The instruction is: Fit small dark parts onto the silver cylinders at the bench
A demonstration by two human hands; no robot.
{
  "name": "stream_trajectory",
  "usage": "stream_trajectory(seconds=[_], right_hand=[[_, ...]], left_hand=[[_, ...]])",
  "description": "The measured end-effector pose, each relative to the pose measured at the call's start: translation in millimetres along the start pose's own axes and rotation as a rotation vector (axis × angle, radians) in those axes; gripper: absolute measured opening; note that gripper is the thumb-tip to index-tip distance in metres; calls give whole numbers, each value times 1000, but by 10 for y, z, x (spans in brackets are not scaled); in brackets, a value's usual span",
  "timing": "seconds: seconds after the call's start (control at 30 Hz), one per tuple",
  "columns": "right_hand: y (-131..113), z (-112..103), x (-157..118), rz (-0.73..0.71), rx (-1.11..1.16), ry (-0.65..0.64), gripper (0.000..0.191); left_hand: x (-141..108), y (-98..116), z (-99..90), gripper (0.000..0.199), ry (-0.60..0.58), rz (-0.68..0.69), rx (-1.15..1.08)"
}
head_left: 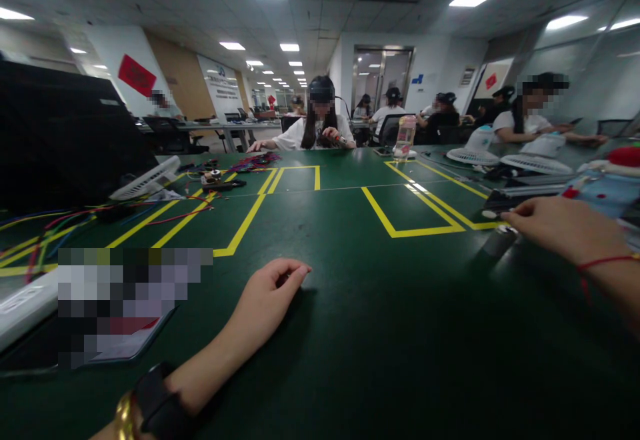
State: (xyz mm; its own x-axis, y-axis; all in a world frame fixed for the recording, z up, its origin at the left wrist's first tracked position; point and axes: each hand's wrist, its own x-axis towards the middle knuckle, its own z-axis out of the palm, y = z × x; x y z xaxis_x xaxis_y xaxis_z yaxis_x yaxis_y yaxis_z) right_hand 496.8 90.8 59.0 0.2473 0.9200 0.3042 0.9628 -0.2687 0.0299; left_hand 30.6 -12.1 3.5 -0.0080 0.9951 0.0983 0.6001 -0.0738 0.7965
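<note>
The left hand [274, 290] is loosely curled above the worktop [350, 320], thumb tip meeting the forefinger, with nothing I can see in it. Over to its right, the right hand [555, 227] has its fingertips bunched at the top of a metal can [500, 243]; I can't tell whether they're pinching it. A small white disc [490, 214] lies just past those fingertips.

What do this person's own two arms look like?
No sleeves or gloves show. The left arm wears a broad black band and a shiny gold bangle; the right arm has a thin red string with a dangling end.
</note>
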Motion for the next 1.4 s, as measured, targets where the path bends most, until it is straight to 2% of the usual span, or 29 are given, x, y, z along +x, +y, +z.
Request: stream_trajectory(seconds=[0.1,0.17,0.37,0.5,0.63,0.83,1.03,1.17,1.27,1.33,1.4], right_hand=[[-13,-40,4,39,-53,-138,46],[0,-36,19,25,-38,-179,48],[37,-58,43,53,-37,-200,48],[-26,-148,-1,26,2,-261,50],[-86,-203,-34,81,-6,-273,48],[20,-100,63,12,136,-307,30],[8,12,58,-13,138,-305,47],[-244,-72,-120,-117,122,-178,38],[-645,-199,-433,-282,455,-131,40],[-990,-259,-738,-427,745,-166,40],[-1335,-284,-1082,-601,925,-208,37]], left_hand=[[0,9,-4,33,-6,7,-1],[0,11,-5,34,-9,3,4],[-10,18,-7,35,-8,7,3],[-13,32,-10,35,-2,17,9],[-10,36,-11,34,-2,9,13],[-7,17,-7,33,-7,23,11],[-5,29,-4,34,-8,28,10],[-3,37,4,34,-7,23,12],[-2,42,9,33,-4,27,14],[-2,46,10,34,-2,32,19],[1,45,12,34,0,33,23]])
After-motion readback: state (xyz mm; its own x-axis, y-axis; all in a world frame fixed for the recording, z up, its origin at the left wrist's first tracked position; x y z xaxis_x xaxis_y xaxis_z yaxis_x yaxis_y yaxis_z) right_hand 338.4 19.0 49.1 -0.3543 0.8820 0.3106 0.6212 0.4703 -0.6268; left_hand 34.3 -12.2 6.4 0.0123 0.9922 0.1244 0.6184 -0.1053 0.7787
